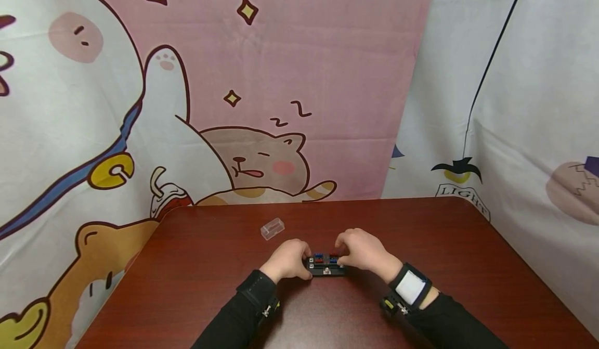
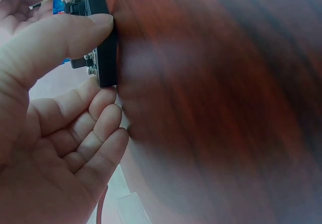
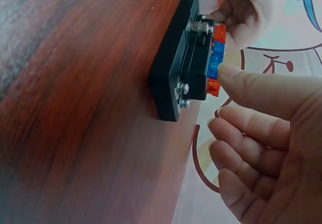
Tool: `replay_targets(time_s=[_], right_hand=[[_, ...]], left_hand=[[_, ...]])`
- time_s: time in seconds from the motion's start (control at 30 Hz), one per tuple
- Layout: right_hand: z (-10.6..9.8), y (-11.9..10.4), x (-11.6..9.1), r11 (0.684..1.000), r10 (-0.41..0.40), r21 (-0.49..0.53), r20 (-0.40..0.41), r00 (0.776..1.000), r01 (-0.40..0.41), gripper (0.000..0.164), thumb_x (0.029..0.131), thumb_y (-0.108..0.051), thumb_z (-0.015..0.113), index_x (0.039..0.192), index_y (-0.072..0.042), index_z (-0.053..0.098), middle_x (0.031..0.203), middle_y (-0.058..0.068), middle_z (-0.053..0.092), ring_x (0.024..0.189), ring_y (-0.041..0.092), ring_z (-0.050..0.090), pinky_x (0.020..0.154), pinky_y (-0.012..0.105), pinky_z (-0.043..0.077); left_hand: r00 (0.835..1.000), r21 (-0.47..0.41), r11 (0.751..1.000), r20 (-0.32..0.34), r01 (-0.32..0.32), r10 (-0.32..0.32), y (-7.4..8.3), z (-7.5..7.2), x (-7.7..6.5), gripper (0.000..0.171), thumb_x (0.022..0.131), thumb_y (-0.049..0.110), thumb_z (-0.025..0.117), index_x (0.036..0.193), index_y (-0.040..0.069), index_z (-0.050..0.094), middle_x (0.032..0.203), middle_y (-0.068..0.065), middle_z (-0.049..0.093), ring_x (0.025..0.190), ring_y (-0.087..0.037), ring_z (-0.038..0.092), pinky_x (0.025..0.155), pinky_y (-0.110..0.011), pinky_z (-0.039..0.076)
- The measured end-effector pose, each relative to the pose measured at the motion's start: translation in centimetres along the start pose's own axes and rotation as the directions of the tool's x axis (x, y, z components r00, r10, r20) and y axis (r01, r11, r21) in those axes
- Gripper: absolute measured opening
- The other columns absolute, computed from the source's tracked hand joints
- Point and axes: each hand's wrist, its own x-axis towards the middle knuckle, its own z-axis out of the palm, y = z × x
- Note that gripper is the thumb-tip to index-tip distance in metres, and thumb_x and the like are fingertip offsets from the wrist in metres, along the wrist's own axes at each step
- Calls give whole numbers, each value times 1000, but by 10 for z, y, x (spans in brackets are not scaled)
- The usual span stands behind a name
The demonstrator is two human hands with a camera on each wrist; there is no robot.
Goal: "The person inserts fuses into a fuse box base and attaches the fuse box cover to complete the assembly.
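A black fuse block [image 1: 323, 273] with red and blue blade fuses and metal terminal screws sits on the table before me. My left hand [image 1: 288, 259] grips its left end, thumb along the near side of the base. In the right wrist view, the thumb of my right hand [image 3: 271, 128] presses at a blue fuse [image 3: 216, 58] between two red fuses [image 3: 214, 87]. The other right fingers are loosely curled, apart from the block. Seen from the left wrist, the block's base [image 2: 106, 58] stands edge-on beside my left fingertips.
A small clear plastic cover [image 1: 272, 229] lies on the brown wooden table [image 1: 224, 250], behind and left of the block. Beyond the table's back edge hangs a cartoon-printed cloth [image 1: 355, 89].
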Motion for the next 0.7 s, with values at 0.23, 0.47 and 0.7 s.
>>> replay_targets(time_s=[0.23,0.47,0.7], right_hand=[[1,3,-3,999,40,26,39,998,-41,36,71,-31,90,98,-14,72,93,-3,64,90,20,58,72,40,50],[6,6,-7,998,45,40,68,997,-48,39,70,-33,90,99,-13,71,93,-2,64,92,21,58,76,42,50],[10,10,-8,997,50,59,81,995,-55,39,69,-31,91,97,-14,71,90,-3,61,88,19,55,73,42,49]], left_hand=[[1000,2,1000,-3,-4,4,0,0,-1,41,61,25,93,91,10,71,80,5,59,75,-11,54,71,-31,48],[1000,5,1000,-7,-9,9,1,0,-2,41,60,25,93,91,10,71,81,4,59,75,-12,53,71,-31,47],[1000,-2,1000,-8,-14,14,0,0,-2,40,61,24,93,91,10,71,82,3,59,76,-12,54,72,-31,48]])
